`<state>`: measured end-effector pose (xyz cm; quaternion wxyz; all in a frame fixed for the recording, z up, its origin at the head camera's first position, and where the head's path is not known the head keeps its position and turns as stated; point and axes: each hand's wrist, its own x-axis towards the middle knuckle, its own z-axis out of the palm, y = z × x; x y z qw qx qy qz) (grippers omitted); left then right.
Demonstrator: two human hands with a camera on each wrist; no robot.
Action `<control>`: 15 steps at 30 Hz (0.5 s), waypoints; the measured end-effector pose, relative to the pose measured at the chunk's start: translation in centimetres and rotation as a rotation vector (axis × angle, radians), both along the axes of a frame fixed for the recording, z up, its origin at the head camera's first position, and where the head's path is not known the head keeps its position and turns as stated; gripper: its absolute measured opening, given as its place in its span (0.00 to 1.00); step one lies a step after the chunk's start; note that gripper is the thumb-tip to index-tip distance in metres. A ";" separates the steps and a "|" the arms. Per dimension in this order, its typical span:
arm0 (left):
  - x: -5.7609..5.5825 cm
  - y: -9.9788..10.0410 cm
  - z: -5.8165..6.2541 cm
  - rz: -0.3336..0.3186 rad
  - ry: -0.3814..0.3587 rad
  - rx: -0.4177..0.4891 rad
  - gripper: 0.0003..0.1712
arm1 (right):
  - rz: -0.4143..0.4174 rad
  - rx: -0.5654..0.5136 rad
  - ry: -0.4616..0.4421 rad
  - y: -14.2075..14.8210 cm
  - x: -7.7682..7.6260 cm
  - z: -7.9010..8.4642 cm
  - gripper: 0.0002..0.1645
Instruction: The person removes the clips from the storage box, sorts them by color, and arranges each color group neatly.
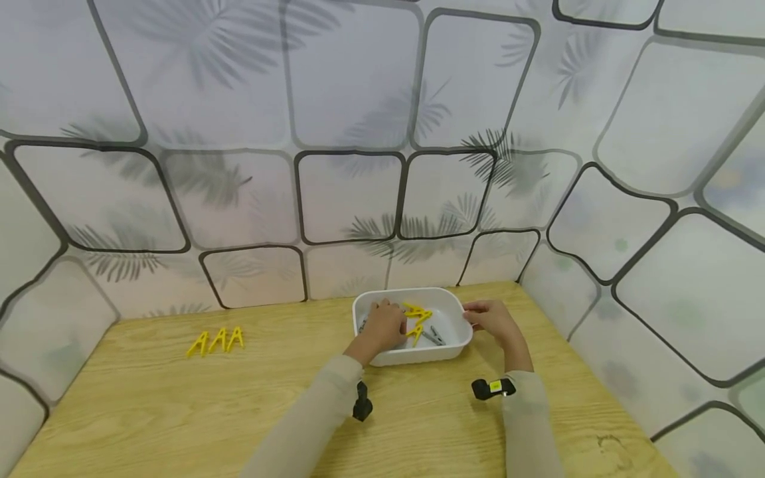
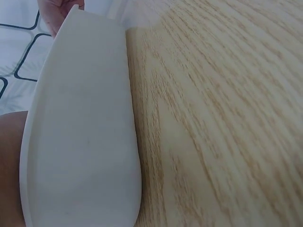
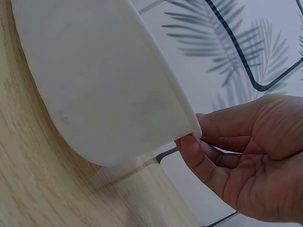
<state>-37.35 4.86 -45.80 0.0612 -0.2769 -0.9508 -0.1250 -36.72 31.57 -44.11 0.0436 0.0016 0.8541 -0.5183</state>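
A white plastic basin [image 1: 418, 356] stands on the wooden table. Inside it lie several yellow clothespins [image 1: 418, 330] and grey clothespins [image 1: 438, 336]. My left hand [image 1: 384, 325] reaches over the near rim into the basin's left part, fingers pointing down among the grey pegs. Its fingertips are hidden, so whether it grips one does not show; the basin's wall blocks them in the left wrist view. At the right end, my right hand [image 1: 493, 320] pinches the rim between thumb and fingers, plainly seen in the right wrist view.
To the left on the table [image 1: 149, 398], three yellow clothespins [image 1: 236, 337] stand in a row on their spread legs. A patterned wall covering [image 1: 352, 199] rises behind the table and along its right side.
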 end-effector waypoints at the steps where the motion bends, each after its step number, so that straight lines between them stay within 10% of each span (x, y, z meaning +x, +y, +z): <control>1: 0.0 0.0 0.0 -0.001 0.002 0.009 0.10 | 0.002 0.000 -0.001 0.0 0.0 0.0 0.21; 15: -0.2 -0.2 0.1 -0.013 0.016 0.093 0.11 | 0.003 0.002 -0.016 -0.2 0.2 0.2 0.22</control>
